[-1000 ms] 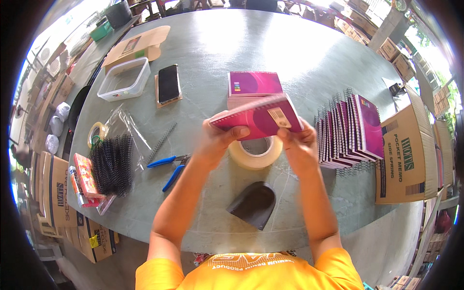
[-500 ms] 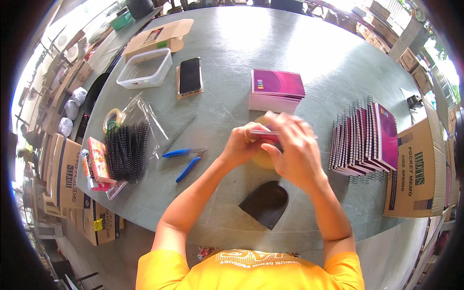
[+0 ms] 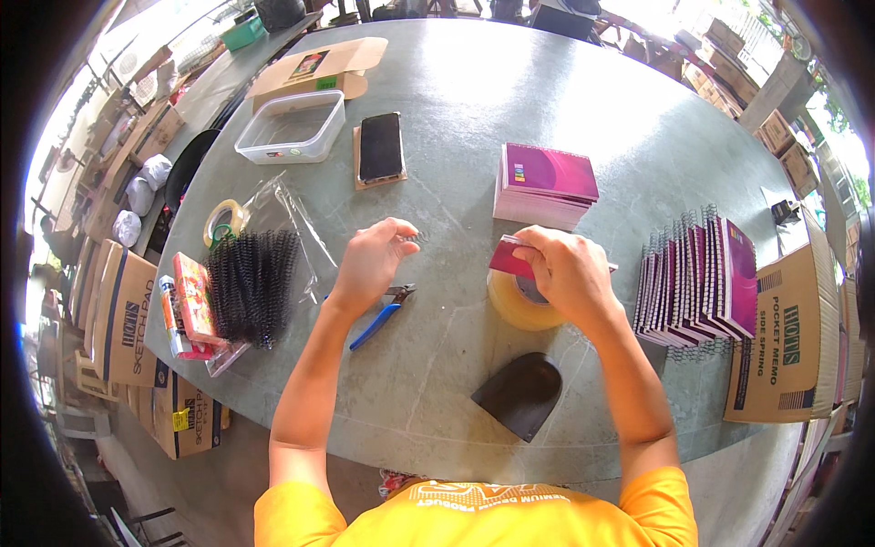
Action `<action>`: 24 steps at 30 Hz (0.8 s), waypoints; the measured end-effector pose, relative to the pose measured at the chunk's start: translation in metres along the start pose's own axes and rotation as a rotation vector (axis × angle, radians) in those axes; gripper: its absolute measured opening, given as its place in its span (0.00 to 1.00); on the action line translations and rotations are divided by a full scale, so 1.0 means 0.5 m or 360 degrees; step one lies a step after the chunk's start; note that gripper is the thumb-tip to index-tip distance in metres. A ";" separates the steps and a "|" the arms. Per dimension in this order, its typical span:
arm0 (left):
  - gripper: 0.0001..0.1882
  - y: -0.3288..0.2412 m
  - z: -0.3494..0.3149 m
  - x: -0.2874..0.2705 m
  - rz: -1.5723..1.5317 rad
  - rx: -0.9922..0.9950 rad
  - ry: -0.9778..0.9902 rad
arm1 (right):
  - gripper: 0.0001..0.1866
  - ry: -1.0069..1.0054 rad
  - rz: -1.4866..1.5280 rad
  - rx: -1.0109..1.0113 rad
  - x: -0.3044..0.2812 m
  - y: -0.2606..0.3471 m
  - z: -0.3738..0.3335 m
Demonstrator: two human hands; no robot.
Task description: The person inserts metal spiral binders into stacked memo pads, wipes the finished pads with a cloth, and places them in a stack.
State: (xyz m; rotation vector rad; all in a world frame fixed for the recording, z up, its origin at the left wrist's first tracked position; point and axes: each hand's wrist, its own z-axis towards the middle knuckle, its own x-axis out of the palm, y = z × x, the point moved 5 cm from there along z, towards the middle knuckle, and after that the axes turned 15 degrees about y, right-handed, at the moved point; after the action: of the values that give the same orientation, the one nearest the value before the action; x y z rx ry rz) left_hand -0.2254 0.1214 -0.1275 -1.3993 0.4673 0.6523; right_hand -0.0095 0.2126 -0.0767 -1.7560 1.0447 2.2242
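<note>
My left hand (image 3: 372, 263) is closed on a thin spiral binding coil (image 3: 418, 238); only its end shows beyond the fingers. In my right hand (image 3: 570, 272) is a small purple-red memo pad (image 3: 509, 259), held edge-on over a large roll of tape (image 3: 521, 305). Blue-handled nippers (image 3: 378, 324) lie just below my left hand, one handle partly hidden by it. A pile of black spiral coils (image 3: 255, 287) is farther left. Behind my right hand stands a stack of purple memo pads (image 3: 547, 187) with no coils.
Coil-bound memo pads (image 3: 697, 283) stand in a row at right beside a cardboard box (image 3: 784, 337). A dark rounded piece (image 3: 521, 397) lies near the front edge. A phone (image 3: 381, 148), clear plastic tub (image 3: 292, 128), tape roll (image 3: 226, 221) and red box (image 3: 193, 296) occupy the left.
My hands have parted. The left moved left and took up the loose coil from beside the nippers. The right keeps the memo pad. The view has shifted slightly.
</note>
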 end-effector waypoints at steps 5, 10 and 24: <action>0.06 -0.050 0.000 0.022 -0.0541 0.0116 0.0124 | 0.08 0.0065 -0.0111 0.0058 0.018 0.000 0.006; 0.06 -0.109 0.007 0.075 -0.0562 0.0224 0.0117 | 0.07 0.0029 0.0065 0.0052 0.008 0.006 0.008; 0.05 -0.160 0.030 0.071 0.0079 0.0465 -0.0352 | 0.11 0.0022 0.0103 -0.0164 0.004 0.017 0.004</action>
State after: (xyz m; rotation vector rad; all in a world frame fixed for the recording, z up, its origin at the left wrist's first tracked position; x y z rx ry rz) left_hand -0.1469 0.1376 -0.0891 -1.0297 0.4036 0.7380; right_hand -0.0158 0.2065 -0.0747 -1.8050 1.0207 2.3478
